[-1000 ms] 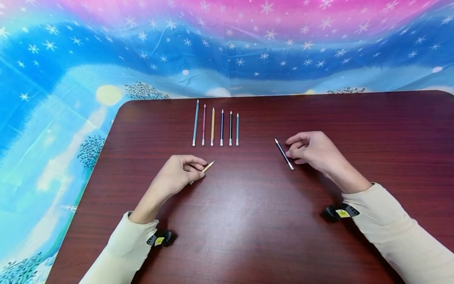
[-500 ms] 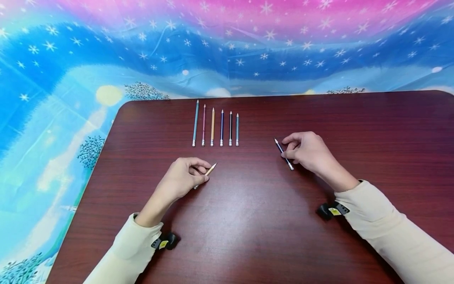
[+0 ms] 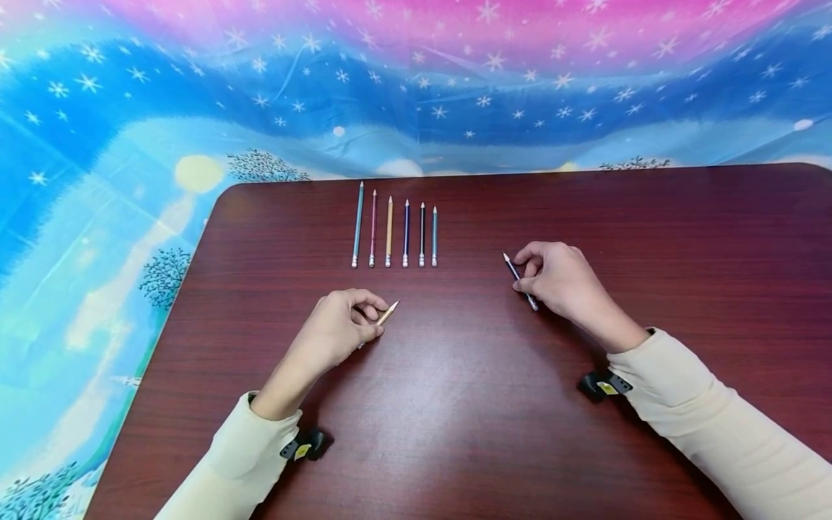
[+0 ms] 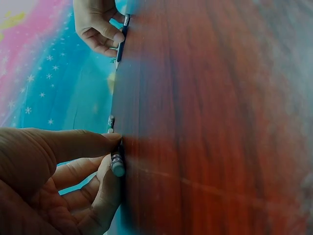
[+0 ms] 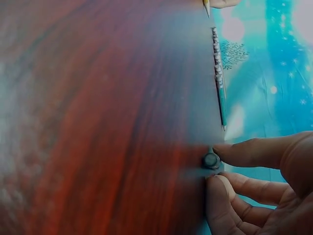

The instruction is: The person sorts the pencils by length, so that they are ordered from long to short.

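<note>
In the head view my left hand [image 3: 334,326] pinches a short yellow pencil [image 3: 390,312] between thumb and fingers, its sharpened tip pointing away to the right. Its eraser end [image 4: 118,168] shows below the thumb in the left wrist view. Over on the right, my right hand [image 3: 560,280] has its thumb and fingers around a dark blue pencil [image 3: 510,267], which lies slanted with its tip toward the back left. The right wrist view looks end-on at that pencil's eraser [image 5: 211,160], between thumb and index finger.
Toward the back of the dark red wooden table [image 3: 455,404], several pencils stand in a row, tips away, erasers lined up. The longest, a teal pencil [image 3: 358,224], is leftmost; a shorter blue-green pencil [image 3: 435,235] ends the row. A snowflake-patterned cloth [image 3: 416,87] hangs behind.
My right hand has moved left and its thumb and fingers have closed on the dark blue pencil. My left hand has shifted slightly right and nearer with the yellow pencil.
</note>
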Demonstrator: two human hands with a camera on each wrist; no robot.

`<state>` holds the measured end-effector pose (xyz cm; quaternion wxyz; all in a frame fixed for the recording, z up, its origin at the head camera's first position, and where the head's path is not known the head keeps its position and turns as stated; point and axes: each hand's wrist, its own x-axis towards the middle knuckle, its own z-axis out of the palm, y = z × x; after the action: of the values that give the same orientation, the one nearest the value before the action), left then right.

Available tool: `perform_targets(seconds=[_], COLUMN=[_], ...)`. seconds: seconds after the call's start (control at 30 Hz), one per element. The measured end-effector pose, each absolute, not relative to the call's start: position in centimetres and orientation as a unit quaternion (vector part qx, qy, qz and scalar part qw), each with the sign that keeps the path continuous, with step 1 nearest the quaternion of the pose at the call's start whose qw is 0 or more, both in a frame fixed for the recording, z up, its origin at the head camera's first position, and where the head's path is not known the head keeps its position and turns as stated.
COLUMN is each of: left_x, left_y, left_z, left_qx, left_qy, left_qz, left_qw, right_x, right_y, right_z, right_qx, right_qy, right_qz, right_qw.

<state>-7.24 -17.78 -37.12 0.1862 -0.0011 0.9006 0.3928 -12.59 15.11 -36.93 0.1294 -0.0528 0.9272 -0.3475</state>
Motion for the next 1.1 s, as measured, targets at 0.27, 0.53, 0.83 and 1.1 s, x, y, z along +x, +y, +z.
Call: perform_targets(seconds=[0.27, 0.53, 0.83, 1.1], left_x=[-7.1, -6.9, -7.3, -8.0], left_y=[-17.5, -17.1, -17.6, -17.6], left_z=[-36.8, -36.6, -36.5, -36.2], left_qx=[0.004, -0.007, -0.015, -0.026], left_qy=[0.918, 0.937, 0.899, 0.87], left_qz=[0.36, 0.309, 0.399, 0.454], left_qw=[0.168, 0.161, 0.178, 0.191], right_x=[-12.5, -12.5, -12.9, -13.1], right_y=[15.1, 14.7, 14.6, 13.9], right_z=[-36.7, -36.4, -36.3, -35.6], right_qx=[-0.058, -0.064, -0.065, -0.055], right_qy=[0.94, 0.951, 0.943, 0.925], right_qz=[-0.315, -0.277, -0.297, -0.344], right_qw=[0.116, 0.12, 0.134, 0.15])
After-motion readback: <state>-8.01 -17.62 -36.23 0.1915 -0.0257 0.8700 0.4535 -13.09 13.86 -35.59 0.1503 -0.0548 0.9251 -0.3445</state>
